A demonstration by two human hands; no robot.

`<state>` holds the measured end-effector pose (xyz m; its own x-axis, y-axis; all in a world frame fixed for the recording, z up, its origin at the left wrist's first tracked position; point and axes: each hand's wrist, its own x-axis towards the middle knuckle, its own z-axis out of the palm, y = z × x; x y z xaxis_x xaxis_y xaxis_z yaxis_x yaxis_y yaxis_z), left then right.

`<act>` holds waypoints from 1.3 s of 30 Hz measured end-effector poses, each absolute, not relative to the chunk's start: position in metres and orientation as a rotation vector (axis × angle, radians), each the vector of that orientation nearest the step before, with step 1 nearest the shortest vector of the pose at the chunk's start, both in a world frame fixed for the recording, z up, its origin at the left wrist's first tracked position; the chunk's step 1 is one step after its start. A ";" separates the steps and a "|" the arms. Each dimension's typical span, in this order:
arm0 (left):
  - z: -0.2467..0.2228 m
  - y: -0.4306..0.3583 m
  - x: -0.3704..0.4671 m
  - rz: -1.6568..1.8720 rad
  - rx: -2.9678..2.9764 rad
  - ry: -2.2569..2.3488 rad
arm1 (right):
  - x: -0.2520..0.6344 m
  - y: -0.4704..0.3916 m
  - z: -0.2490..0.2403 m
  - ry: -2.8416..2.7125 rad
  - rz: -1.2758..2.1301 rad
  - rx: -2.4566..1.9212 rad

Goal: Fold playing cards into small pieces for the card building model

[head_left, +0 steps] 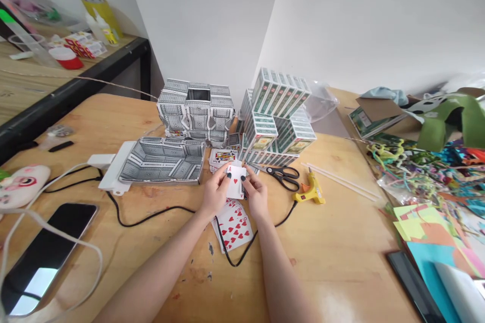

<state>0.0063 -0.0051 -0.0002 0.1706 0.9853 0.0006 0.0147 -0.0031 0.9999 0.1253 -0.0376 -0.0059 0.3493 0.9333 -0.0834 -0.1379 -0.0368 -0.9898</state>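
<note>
An ace of hearts card (235, 182) is held upright between my left hand (216, 191) and my right hand (256, 195), thumbs on its face. Below it, fanned heart cards (235, 229) lie on the table, crossed by a black cable. More cards (223, 157) lie just beyond my fingers. Behind my left hand sits an open box (162, 160) lined with grey card backs, and past it a larger structure (200, 113) covered in cards. Stacked card boxes (280, 111) rise beyond my right hand.
Black scissors (282, 176), a yellow glue gun (311, 189) and clear glue sticks (343, 181) lie on the right. A white power strip (116, 169), cables and a phone (49, 252) are on the left. Coloured paper (428, 237) and craft scraps (435, 176) cover the far right.
</note>
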 end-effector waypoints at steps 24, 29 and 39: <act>-0.005 -0.007 0.006 1.124 1.274 1.070 | 0.123 -0.037 -0.004 -0.634 1.229 -1.139; -0.005 -0.007 0.006 1.126 1.272 1.068 | 0.123 -0.036 -0.003 -0.605 1.233 -1.136; -0.004 -0.008 0.007 1.091 1.205 1.046 | 0.122 -0.036 0.003 -0.583 1.323 -1.111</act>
<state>0.0067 -0.0080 -0.0038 0.1720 0.9847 -0.0294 -0.0709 0.0421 0.9966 0.1216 -0.0365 0.0027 0.2144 0.9461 -0.2427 -0.4586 -0.1219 -0.8802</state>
